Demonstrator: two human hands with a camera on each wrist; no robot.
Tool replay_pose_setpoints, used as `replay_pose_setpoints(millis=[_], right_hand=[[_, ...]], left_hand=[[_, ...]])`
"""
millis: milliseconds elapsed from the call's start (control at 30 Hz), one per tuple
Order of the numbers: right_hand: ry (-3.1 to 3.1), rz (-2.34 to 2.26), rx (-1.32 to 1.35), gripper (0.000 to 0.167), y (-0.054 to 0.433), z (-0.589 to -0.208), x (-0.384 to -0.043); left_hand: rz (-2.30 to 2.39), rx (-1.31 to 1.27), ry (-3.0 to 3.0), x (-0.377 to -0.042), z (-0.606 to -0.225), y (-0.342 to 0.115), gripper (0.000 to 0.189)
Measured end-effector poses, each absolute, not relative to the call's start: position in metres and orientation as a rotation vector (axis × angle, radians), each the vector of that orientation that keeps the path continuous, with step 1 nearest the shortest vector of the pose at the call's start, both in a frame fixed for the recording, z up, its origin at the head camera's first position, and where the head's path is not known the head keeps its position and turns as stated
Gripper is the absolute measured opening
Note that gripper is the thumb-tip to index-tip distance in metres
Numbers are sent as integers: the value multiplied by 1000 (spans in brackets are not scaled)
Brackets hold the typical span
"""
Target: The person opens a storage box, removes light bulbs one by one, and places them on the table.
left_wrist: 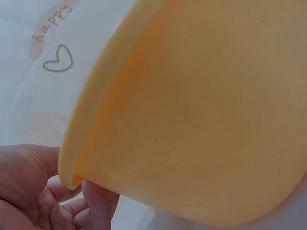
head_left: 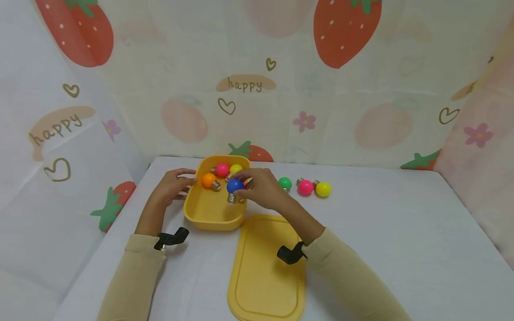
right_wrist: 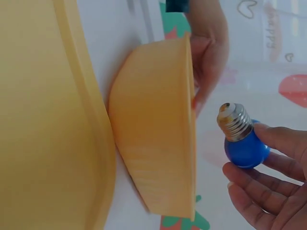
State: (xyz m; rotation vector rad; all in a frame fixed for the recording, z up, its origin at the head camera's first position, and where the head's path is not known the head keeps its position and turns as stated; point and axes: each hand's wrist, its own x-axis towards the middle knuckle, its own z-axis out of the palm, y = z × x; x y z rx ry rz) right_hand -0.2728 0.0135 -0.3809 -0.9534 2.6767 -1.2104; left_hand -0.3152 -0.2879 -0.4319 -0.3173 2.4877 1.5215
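My right hand (head_left: pixel 262 187) pinches a blue light bulb (head_left: pixel 234 186) between thumb and fingers, above the right part of a yellow box (head_left: pixel 214 225). In the right wrist view, the blue bulb's silver screw base (right_wrist: pixel 235 120) points away from the palm. At the box's left side, my left hand (head_left: pixel 170 187) holds the rim, with fingertips on the rim and against the outer wall in the left wrist view. Inside the box lie an orange bulb (head_left: pixel 209 180), a pink bulb (head_left: pixel 222 170) and a yellow bulb (head_left: pixel 235 169). My right hand partly hides the box's right edge.
A yellow lid (head_left: pixel 267 267) lies flat in front of the box, under my right forearm. Right of the box, a green bulb (head_left: pixel 285 183), a pink bulb (head_left: pixel 305 187) and a yellow bulb (head_left: pixel 323 189) lie on the white table (head_left: pixel 393 232). A strawberry-print cloth (head_left: pixel 337 111) hangs behind.
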Motion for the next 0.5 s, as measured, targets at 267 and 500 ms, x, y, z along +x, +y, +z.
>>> replay_pose_setpoints(millis=[267,500], right_hand=[[2696,-1294,-977,38,41,-375,-269],[2713,-1323,-929,41,60,-375,-265]], left_hand=[[1524,-316,2481,-318,-432,-288,55],[1546,-288,2467,-320,-434,-290,56]])
